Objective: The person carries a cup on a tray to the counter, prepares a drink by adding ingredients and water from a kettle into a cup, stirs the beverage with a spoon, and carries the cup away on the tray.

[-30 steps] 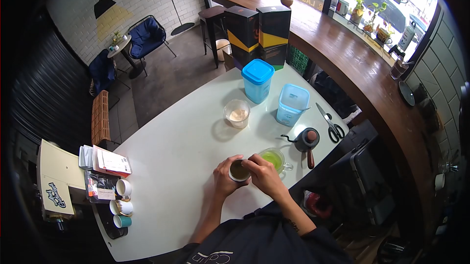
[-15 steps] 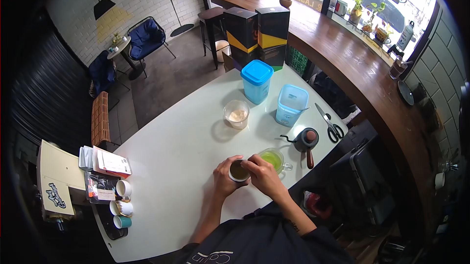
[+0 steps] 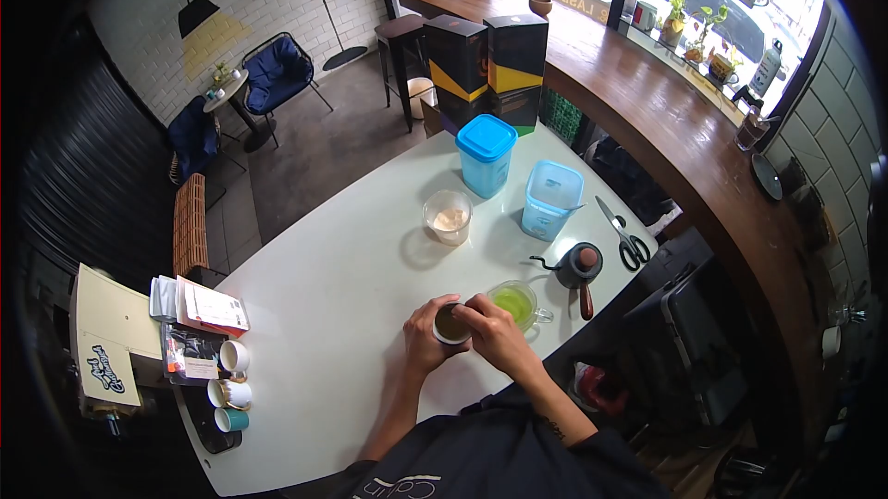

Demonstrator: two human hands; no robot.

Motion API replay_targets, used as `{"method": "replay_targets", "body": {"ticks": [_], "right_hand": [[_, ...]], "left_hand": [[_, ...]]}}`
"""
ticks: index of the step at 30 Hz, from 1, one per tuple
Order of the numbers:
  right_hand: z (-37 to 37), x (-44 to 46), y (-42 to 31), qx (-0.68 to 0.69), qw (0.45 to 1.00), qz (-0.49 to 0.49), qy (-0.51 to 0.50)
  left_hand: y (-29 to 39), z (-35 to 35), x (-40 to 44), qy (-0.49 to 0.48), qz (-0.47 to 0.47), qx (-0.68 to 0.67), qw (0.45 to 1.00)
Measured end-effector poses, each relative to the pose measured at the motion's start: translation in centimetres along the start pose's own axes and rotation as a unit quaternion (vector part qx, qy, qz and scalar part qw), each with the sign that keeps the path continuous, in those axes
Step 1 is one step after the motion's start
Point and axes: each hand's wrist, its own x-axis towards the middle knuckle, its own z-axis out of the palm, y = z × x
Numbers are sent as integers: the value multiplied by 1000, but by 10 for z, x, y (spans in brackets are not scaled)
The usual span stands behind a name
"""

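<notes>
A small cup (image 3: 451,336) with dark, greenish-brown content is wrapped in the fingers of my left hand (image 3: 423,337), above the near part of the white table. Fingers of my right hand (image 3: 495,331) are closed together at the cup's right rim; whatever they pinch is hidden from view. Just right of the cup, partly behind my right hand, stands a clear glass mug (image 3: 513,300) of bright green liquid. Farther back is a clear cup (image 3: 449,219) with pale beige content.
On the white table (image 3: 324,314) stand a blue lidded container (image 3: 486,157), an open blue container (image 3: 552,201), a dark pot with a wooden handle (image 3: 580,268) and scissors (image 3: 626,238). Black boxes (image 3: 486,64) stand at the back. Several small cups (image 3: 231,394) line the left edge.
My right hand's fingertips have shifted very slightly at the cup's rim. Otherwise the hands and the objects on the table stay where they were.
</notes>
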Motion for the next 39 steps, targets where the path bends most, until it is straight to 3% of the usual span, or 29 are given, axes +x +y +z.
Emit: {"method": "replay_targets", "body": {"ticks": [7, 12, 22, 27, 34, 39], "right_hand": [[-5, -2, -2, -31, 997, 4, -75], [-3, -1, 0, -22, 999, 20, 12], [-8, -1, -3, -27, 997, 9, -69], [-4, -1, 2, -11, 1000, 18, 1], [-9, -2, -5, -12, 998, 1, -60], [-7, -2, 1, -23, 999, 29, 7]], "left_hand": [[1, -1, -1, -9, -19, -9, 1000], [2, 0, -1, 0, -16, -6, 1000], [2, -1, -2, 4, -5, -3, 1000], [3, 0, 0, 5, -7, -5, 1000], [1, 0, -1, 12, 4, -8, 1000], [-1, 3, -1, 25, 15, -9, 1000]]}}
